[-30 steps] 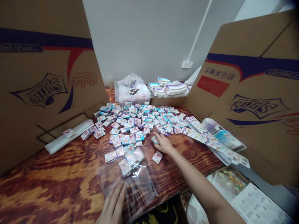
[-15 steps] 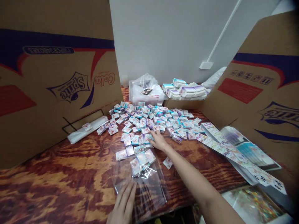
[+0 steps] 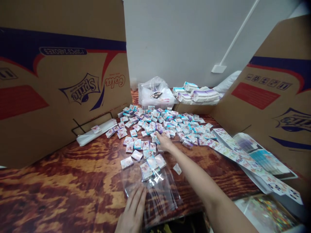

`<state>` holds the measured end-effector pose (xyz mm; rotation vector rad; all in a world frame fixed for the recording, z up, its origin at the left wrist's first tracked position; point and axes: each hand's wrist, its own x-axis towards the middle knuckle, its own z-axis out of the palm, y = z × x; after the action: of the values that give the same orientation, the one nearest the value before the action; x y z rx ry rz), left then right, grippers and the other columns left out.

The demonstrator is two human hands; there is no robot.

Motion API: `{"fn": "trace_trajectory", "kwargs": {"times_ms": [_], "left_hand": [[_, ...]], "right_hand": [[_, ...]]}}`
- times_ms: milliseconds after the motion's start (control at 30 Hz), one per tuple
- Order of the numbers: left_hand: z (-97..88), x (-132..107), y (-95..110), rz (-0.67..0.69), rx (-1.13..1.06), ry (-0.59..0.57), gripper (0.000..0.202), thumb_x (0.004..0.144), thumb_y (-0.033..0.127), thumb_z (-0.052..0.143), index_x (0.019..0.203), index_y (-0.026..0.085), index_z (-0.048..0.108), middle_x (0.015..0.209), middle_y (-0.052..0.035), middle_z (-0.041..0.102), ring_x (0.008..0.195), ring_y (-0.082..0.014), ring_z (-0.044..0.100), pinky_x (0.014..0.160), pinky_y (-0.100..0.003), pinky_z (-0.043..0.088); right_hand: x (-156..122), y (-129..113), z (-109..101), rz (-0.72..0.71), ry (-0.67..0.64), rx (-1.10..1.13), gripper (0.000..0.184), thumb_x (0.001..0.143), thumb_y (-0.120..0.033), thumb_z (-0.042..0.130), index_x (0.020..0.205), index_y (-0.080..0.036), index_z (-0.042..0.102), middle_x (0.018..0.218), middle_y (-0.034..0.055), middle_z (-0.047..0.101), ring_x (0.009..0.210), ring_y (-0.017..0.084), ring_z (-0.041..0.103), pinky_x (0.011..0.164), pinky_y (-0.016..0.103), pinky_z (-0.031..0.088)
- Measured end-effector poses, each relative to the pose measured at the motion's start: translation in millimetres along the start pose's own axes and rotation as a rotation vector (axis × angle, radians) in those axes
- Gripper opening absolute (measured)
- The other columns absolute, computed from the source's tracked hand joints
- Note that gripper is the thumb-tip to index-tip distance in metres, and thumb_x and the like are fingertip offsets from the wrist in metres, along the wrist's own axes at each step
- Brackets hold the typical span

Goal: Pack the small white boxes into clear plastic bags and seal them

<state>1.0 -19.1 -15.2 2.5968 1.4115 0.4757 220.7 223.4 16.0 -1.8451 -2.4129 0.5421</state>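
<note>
Head view: right hand (image 3: pixel 165 143) stretched forward

This looks like a makeshift packing corner in a small room, closer to a home than a shop or factory. A plain white wall (image 3: pixel 179 38) with a white conduit (image 3: pixel 238 35) and a small wall plate (image 3: pixel 218 69) closes off the back. Opened Sprite cartons (image 3: pixel 60 81) stand as improvised screens on both sides of a wood-grain table (image 3: pixel 60 191). Small printed packets (image 3: pixel 155 129) lie scattered across it, with a clear plastic bin (image 3: pixel 155 100) and stacked wrapped packs (image 3: pixel 196 95) behind them.
</note>
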Motion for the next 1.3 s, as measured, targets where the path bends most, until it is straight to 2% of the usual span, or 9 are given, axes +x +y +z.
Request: {"fn": "trace_trajectory", "kwargs": {"times_ms": [233, 433, 600, 767, 867, 1000, 1100, 1200, 1300], "left_hand": [[-7.0, 4, 7, -0.012, 0.001, 0.054, 0.084, 0.073, -0.009, 0.029, 0.146, 0.02, -0.002, 0.141, -0.0119, 0.041, 0.132, -0.0225, 0.034, 0.099, -0.033, 0.044], [-5.8, 6, 7, 0.002, 0.041, 0.101, 0.085, 0.072, -0.009, 0.03, 0.146, 0.021, 0.001, 0.139, -0.0108, 0.044, 0.13, -0.0218, 0.038, 0.098, -0.033, 0.045], [-8.3, 3, 7, -0.022, 0.028, 0.128, 0.083, 0.073, -0.008, 0.03, 0.146, 0.022, 0.004, 0.14, -0.0103, 0.044, 0.13, -0.0212, 0.038, 0.099, -0.033, 0.043], [-12.8, -1, 11, -0.065, 0.029, 0.08, 0.082, 0.073, -0.009, 0.027, 0.146, 0.022, 0.003, 0.142, -0.0116, 0.04, 0.133, -0.0224, 0.032, 0.1, -0.037, 0.043], [-13.8, -4, 12, -0.08, 0.023, 0.052, 0.084, 0.072, -0.01, 0.025, 0.146, 0.02, 0.001, 0.144, -0.0132, 0.036, 0.135, -0.0231, 0.027, 0.101, -0.04, 0.041], [-17.1, -7, 12, -0.1, 0.024, 0.012, 0.083, 0.073, -0.011, 0.024, 0.145, 0.019, -0.002, 0.146, -0.014, 0.032, 0.137, -0.0243, 0.022, 0.103, -0.043, 0.039], [-21.2, -7, 13, -0.1, 0.023, 0.014, 0.083, 0.073, -0.012, 0.024, 0.145, 0.02, -0.001, 0.147, -0.0138, 0.031, 0.138, -0.0237, 0.02, 0.104, -0.043, 0.038], [-23.3, -5, 14, -0.105, 0.006, -0.003, 0.083, 0.073, -0.012, 0.023, 0.145, 0.02, -0.001, 0.148, -0.0139, 0.029, 0.138, -0.0234, 0.018, 0.103, -0.042, 0.04], [-20.3, -5, 16, -0.102, -0.001, -0.007, 0.08, 0.076, -0.01, 0.025, 0.145, 0.018, -0.001, 0.148, -0.0149, 0.029, 0.139, -0.0246, 0.017, 0.101, -0.043, 0.042]], "right_hand": [[-73, 70, -3, -0.007, -0.03, 0.107, 0.082, 0.062, -0.005, 0.056, 0.139, -0.019, 0.03, 0.116, 0.0102, 0.045, 0.107, 0.023, 0.049, 0.088, 0.03, 0.037], [-95, 85, 8, -0.043, 0.057, 0.15, 0.083, 0.076, -0.024, 0.06, 0.146, -0.022, 0.014, 0.124, 0.012, 0.044, 0.115, 0.025, 0.045, 0.095, 0.035, 0.036], [-115, 96, 26, -0.113, 0.292, 0.09, 0.052, 0.086, -0.033, 0.05, 0.136, -0.024, 0.037, 0.13, 0.0117, 0.042, 0.121, 0.024, 0.042, 0.099, 0.038, 0.037], [-111, 99, 56, -0.025, 0.355, 0.132, 0.047, 0.087, -0.033, 0.048, 0.133, -0.023, 0.043, 0.118, 0.0106, 0.053, 0.107, 0.023, 0.054, 0.09, 0.036, 0.045], [-103, 98, 59, 0.002, 0.407, 0.168, 0.044, 0.086, -0.032, 0.05, 0.128, -0.02, 0.048, 0.115, 0.0107, 0.057, 0.105, 0.024, 0.056, 0.092, 0.036, 0.044], [-118, 87, 42, 0.025, 0.541, 0.209, 0.041, 0.085, -0.033, 0.051, 0.123, -0.019, 0.053, 0.115, 0.0113, 0.058, 0.107, 0.025, 0.055, 0.094, 0.039, 0.044], [-163, 58, 28, -0.104, 0.581, 0.301, 0.042, 0.087, -0.032, 0.051, 0.128, -0.025, 0.048, 0.119, 0.0089, 0.056, 0.108, 0.023, 0.055, 0.092, 0.036, 0.046], [-214, 13, 32, -0.387, 0.379, 0.354, 0.046, 0.086, -0.026, 0.054, 0.131, -0.031, 0.044, 0.119, 0.0069, 0.055, 0.106, 0.02, 0.057, 0.086, 0.031, 0.05], [-233, -32, 58, -0.525, 0.246, 0.356, 0.046, 0.086, -0.023, 0.053, 0.131, -0.028, 0.044, 0.119, 0.0088, 0.055, 0.106, 0.02, 0.057, 0.087, 0.03, 0.051]]}}
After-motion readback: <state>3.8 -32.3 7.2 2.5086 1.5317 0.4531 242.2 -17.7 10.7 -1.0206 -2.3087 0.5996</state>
